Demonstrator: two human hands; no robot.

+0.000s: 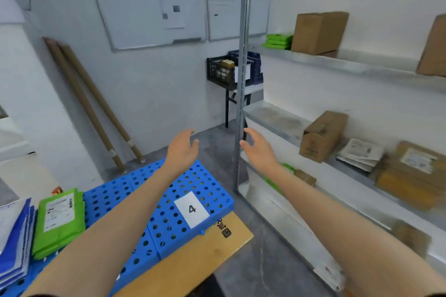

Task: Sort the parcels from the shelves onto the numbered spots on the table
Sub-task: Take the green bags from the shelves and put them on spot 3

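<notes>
There is one view only, from a wide-angle camera worn at head height, looking forward and down. It faces a corner of the room. The table (198, 258) lies close beneath it at lower left, and the shelves (277, 120) run along the right. The wall (149, 94) with its whiteboards (154, 7) stands farther back.

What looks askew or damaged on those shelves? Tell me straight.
The brown cardboard box on the middle shelf stands out. It sits tilted, with its front end overhanging the shelf's edge, and its sides look dented. The blur hides any finer damage.
</notes>
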